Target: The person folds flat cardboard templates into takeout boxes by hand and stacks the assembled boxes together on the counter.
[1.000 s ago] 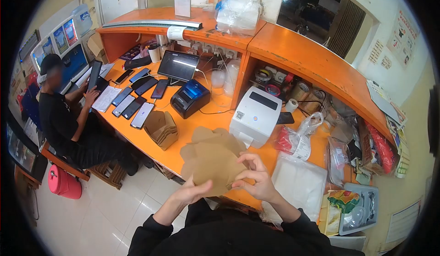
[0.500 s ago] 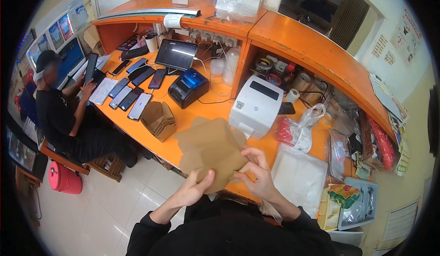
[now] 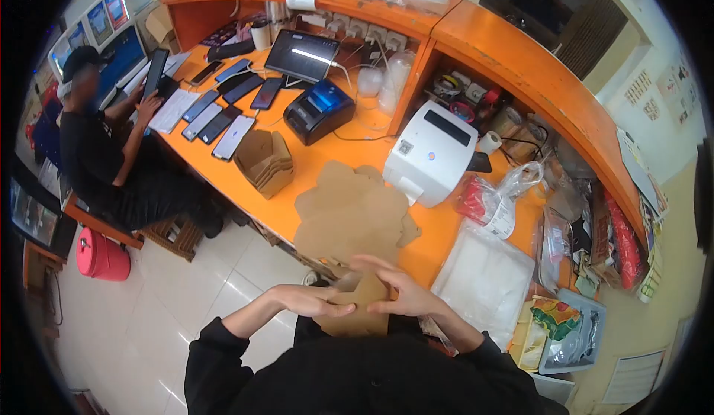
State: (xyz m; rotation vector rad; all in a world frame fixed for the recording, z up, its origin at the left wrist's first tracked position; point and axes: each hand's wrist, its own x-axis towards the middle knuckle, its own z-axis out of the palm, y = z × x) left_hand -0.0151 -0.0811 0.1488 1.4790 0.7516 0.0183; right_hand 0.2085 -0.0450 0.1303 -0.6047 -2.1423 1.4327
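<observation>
Currently, a brown card piece [image 3: 364,311], partly bent into shape, sits between the person's two hands, just off the near edge of the orange counter [image 3: 428,238] and close to the body. The left hand [image 3: 316,301] has its left side, with the thumb pressed along the near face. The right hand [image 3: 401,290] has its right side, thumb also on the near face, and fingers reaching over the far part. Both grips are narrow, closed about the card.

Just beyond the hands, flat brown card sheets [image 3: 349,210] lie in an overlapping pile with scalloped edges. Far to the left of that pile stand nested brown boxes [image 3: 264,166], open at the top. A white printer [image 3: 431,155] stands at the far right of the pile, and a black printer [image 3: 320,114] farther off. Clear plastic sheets [image 3: 483,288] lie to the right of the hands. At the far left, a seated co-worker [image 3: 97,147] holds a dark device [image 3: 155,73] near several phones [image 3: 233,138].
</observation>
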